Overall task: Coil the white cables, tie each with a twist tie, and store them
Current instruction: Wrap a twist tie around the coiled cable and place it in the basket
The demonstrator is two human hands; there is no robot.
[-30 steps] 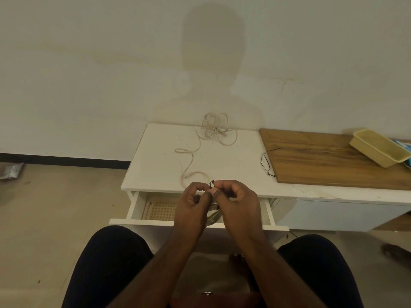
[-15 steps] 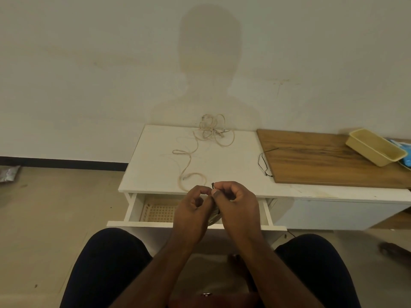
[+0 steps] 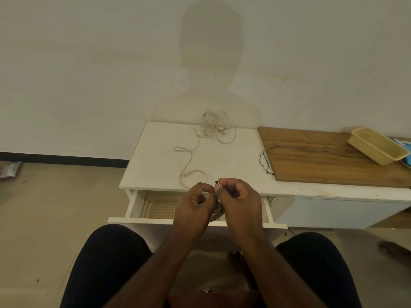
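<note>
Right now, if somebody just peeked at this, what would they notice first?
Probably the two hands, left hand and right hand, held together over the open drawer, pinching a small dark twist tie on a coiled cable. Behind them, a tangled white cable sprawls across the white table, with a yellow tray on the wooden board at right.

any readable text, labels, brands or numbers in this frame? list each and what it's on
None readable.
Blue packet at the right edge, behind the yellow tray: cut off by the frame, no print legible.
Grey packet on the floor at left: too small and blurred to read.
White cabinet, wooden board, white cables and basket in the open drawer: no markings visible.
</note>
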